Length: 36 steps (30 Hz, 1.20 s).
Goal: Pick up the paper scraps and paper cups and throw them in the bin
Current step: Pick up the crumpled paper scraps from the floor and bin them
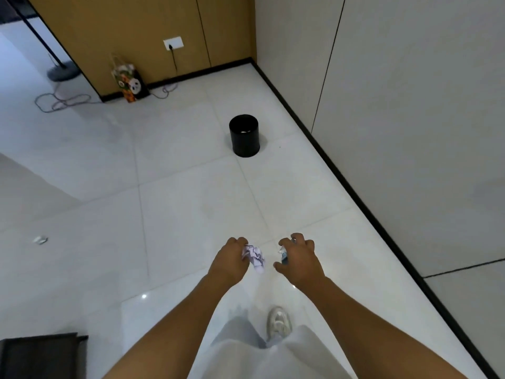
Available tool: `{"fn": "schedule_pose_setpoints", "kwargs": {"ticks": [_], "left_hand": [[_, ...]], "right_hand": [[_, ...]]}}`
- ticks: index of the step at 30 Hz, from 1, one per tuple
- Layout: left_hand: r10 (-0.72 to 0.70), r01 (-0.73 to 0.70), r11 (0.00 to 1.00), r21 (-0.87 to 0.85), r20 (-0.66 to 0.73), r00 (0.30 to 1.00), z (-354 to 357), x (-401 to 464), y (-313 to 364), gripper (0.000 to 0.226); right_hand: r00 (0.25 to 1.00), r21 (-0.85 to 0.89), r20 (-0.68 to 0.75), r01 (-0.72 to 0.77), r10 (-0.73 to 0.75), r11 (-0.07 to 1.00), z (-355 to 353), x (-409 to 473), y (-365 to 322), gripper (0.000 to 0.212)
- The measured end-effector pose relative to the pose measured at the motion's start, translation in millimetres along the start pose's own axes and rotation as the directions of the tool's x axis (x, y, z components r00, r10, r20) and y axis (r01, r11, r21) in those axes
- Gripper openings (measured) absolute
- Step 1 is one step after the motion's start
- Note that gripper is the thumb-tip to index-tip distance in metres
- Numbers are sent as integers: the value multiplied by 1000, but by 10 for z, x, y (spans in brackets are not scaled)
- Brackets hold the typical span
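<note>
Both arms reach forward over the white tiled floor. My left hand (230,259) grips a crumpled white paper scrap (255,257) that sticks out to its right. My right hand (299,257) curls its fingers round a small crumpled piece with white and blue on it (283,255); whether it is paper or a crushed cup is unclear. A round black bin (244,138) stands on the floor well ahead of both hands, with something pale inside. Another small white scrap (40,239) lies on the floor far to the left.
A light wall with a black skirting (341,181) runs along the right. A patterned gift bag (130,82) and loose cables (62,101) sit by the wood-panelled back wall. A dark piece of furniture (41,354) fills the bottom left corner. My shoe (278,322) is below the hands.
</note>
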State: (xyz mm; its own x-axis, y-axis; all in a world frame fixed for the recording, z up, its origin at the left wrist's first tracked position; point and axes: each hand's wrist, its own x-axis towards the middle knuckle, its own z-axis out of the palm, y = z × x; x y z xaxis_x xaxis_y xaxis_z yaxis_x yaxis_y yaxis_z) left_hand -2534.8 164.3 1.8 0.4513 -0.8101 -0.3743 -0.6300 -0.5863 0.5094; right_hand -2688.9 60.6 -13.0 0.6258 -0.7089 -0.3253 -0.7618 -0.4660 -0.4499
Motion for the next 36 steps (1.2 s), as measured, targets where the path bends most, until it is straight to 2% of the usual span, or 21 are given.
{"fn": "schedule_pose_setpoints", "kwargs": {"ticks": [7, 20, 27, 36], "left_hand": [[-60, 60, 998, -17, -23, 998, -592, 1324, 26, 23], [-19, 19, 1000, 11, -16, 1000, -2062, 4260, -134, 17], [-70, 70, 998, -5, 2, 998, -2644, 5642, -104, 18], [-177, 176, 981, -77, -10, 984, -3169, 7569, 4, 20]], "right_hand": [[999, 9, 46, 27, -27, 1000, -449, 1439, -110, 48], [1000, 0, 23, 19, -19, 1000, -1246, 4564, -924, 48], [996, 0, 82, -14, 14, 1000, -1656, 5950, -1048, 49], [989, -88, 140, 48, -35, 995, -2274, 8173, -1105, 47]]}}
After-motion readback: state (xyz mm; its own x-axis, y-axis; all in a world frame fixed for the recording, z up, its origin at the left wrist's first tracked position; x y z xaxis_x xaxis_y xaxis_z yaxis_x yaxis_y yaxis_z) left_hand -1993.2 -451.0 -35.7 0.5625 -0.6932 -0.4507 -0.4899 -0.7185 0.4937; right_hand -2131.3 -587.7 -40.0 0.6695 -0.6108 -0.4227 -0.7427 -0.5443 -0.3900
